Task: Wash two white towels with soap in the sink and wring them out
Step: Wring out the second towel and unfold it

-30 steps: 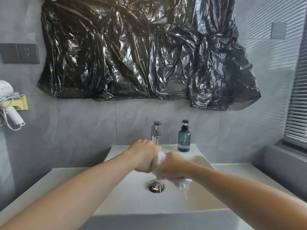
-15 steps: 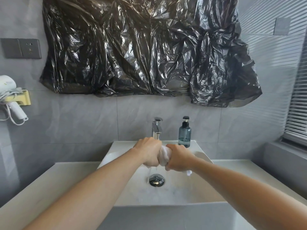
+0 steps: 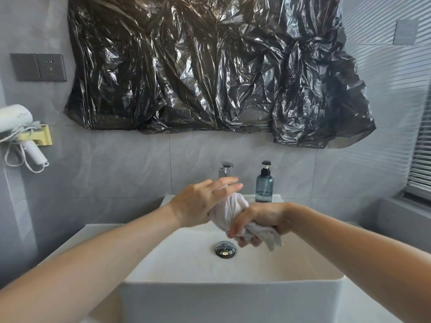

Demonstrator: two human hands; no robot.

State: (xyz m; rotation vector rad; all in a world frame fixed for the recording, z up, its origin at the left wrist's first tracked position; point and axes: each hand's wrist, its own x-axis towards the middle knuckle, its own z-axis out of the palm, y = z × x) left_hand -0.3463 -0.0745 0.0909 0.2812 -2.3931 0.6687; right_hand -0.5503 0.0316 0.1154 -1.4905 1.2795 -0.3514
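Note:
A twisted white towel (image 3: pixel 229 212) hangs above the white sink (image 3: pixel 233 297), over the chrome drain (image 3: pixel 225 249). My right hand (image 3: pixel 258 221) grips its lower part, with a loose end sticking out to the right. My left hand (image 3: pixel 205 203) lies against the towel's upper end with its fingers stretched out straight, blurred by motion. A blue soap pump bottle (image 3: pixel 264 184) stands on the sink's back ledge, right of the chrome tap (image 3: pixel 225 170). Only one towel is in view.
Crumpled black plastic sheeting (image 3: pixel 210 71) covers the wall above the sink. A white hair dryer (image 3: pixel 21 131) hangs in a holder at left, below a grey wall socket (image 3: pixel 38 67). Window blinds (image 3: pixel 422 155) are at the right edge.
My left hand has let go of its grip on the towel and spread its fingers. My right hand has dropped lower and turned, still holding the towel. The view moved closer to the sink.

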